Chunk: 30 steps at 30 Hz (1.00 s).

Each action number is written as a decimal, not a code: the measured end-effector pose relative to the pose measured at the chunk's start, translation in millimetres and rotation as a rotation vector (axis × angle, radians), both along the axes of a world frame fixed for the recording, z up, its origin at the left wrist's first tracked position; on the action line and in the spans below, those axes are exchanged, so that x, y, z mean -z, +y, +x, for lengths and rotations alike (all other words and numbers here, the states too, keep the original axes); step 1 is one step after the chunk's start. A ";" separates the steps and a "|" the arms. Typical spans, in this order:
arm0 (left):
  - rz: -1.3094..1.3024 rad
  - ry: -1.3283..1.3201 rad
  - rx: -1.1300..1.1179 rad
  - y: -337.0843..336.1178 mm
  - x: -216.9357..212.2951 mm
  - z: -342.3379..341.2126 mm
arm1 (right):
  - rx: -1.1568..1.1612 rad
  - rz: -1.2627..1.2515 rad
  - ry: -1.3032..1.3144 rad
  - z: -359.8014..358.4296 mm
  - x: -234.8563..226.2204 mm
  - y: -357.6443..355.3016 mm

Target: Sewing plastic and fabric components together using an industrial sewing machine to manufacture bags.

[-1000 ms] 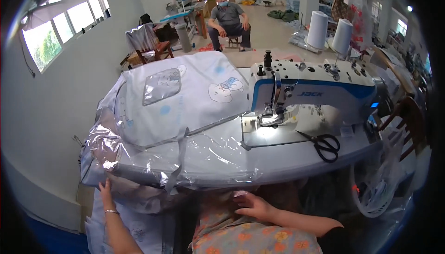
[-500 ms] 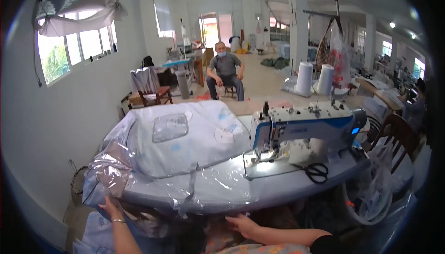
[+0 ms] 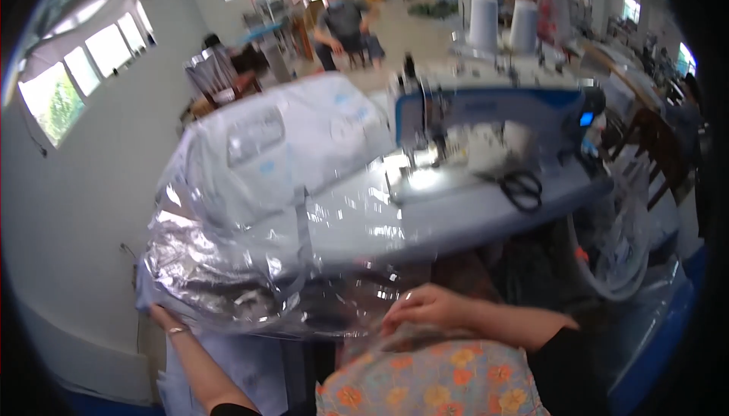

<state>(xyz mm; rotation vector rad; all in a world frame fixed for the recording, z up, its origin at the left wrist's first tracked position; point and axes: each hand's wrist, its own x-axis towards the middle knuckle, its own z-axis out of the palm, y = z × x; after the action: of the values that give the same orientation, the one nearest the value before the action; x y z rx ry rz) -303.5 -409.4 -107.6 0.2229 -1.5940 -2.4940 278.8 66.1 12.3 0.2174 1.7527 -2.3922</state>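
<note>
A clear, shiny plastic sheet [image 3: 205, 264] hangs over the near left edge of the sewing table. My left hand [image 3: 161, 317] is closed on its lower left edge, the fingertips partly hidden behind it. Near the sheet's right end, my right hand [image 3: 429, 308] has its fingers bent together on the plastic edge, slightly blurred. A pale quilted fabric piece [image 3: 319, 127] with blue prints and a clear window lies on the table, joined to or lying under the plastic. A grey strip [image 3: 301, 234] runs down across the sheet.
A white and blue sewing machine [image 3: 493, 108] stands at right, its lamp lit. Black scissors [image 3: 522, 190] lie beside it. Two white thread cones [image 3: 483, 23] rise behind. Clear plastic bags [image 3: 619, 241] hang at the table's right end. A seated person [image 3: 343, 25] faces me farther back.
The view has tilted down and turned. The plastic sheet is now spread lower over the near edge, toward me. Both hands have moved relative to the table; the right has its fingers drawn together.
</note>
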 end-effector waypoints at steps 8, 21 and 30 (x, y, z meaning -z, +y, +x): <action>-0.157 0.068 -0.152 -51.4 -193.7 119.6 | -0.044 -0.399 -0.336 26.3 1.2 -17.3; -0.243 -0.137 -0.098 -109.1 -129.1 173.4 | -0.085 -0.261 -0.368 52.0 21.6 -2.3; -0.192 -0.097 0.038 -86.7 -138.3 175.7 | 0.092 -0.191 -0.400 47.5 22.4 15.9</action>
<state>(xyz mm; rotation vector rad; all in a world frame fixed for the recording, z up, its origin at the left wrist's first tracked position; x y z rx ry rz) -127.8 -496.1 30.6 0.2925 -1.8793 -2.3700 326.3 82.0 -10.1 0.7070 1.3549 -2.3492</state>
